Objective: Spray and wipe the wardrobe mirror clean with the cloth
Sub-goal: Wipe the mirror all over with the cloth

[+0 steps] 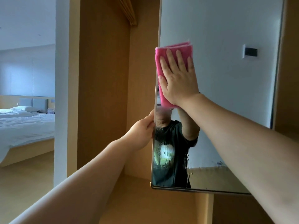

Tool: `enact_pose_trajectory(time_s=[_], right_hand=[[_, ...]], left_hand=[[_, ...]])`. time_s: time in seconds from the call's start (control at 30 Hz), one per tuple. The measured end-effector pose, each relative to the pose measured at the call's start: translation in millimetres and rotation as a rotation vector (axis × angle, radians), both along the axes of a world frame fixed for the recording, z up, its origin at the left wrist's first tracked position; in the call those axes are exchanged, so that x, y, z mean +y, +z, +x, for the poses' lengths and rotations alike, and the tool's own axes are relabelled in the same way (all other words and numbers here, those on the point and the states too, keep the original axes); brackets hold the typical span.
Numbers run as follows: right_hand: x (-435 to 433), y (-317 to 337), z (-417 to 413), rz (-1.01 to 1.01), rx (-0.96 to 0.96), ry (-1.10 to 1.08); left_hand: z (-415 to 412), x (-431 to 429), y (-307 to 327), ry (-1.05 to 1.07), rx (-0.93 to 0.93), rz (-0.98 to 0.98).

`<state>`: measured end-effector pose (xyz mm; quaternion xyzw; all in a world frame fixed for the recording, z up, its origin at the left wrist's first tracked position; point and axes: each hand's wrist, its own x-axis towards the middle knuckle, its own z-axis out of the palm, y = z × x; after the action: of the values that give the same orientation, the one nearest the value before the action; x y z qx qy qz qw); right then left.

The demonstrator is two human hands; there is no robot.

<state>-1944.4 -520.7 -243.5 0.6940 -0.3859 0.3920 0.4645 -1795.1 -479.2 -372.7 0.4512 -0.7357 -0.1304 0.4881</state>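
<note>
The wardrobe mirror point(226, 94) is a tall framed panel swung out from the wooden wardrobe, filling the right half of the view. My right hand point(178, 76) lies flat, fingers spread, pressing a folded pink cloth point(161, 52) against the glass near the mirror's left edge, at mid height. My left hand point(142, 131) grips the mirror's left edge just below the cloth, fingers wrapped around the frame. Droplets and wet streaks show on the lower glass point(208, 173). No spray bottle is in view.
The open wooden wardrobe interior point(103, 94) with a shelf point(145, 199) sits behind the mirror. To the left, a doorway shows a bed with white bedding point(24, 126) and wood floor. A person in a dark shirt is reflected in the glass.
</note>
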Motion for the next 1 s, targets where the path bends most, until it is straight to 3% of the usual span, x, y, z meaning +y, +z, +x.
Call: enact_pose_trajectory(time_s=[0.43, 0.7, 1.0], right_hand=[[3.3, -67.1, -0.4, 0.020, 0.006, 0.039], [-5.8, -167.3, 1.2, 0.010, 0.016, 0.103], [-2.6, -256.7, 0.7, 0.031, -0.030, 0.169]], left_hand=[[-0.7, 4.2, -6.8, -0.021, 0.075, -0.013], [-4.1, 13.4, -11.4, -0.058, 0.247, 0.106], [-10.3, 20.6, -13.3, -0.006, 0.304, 0.125]])
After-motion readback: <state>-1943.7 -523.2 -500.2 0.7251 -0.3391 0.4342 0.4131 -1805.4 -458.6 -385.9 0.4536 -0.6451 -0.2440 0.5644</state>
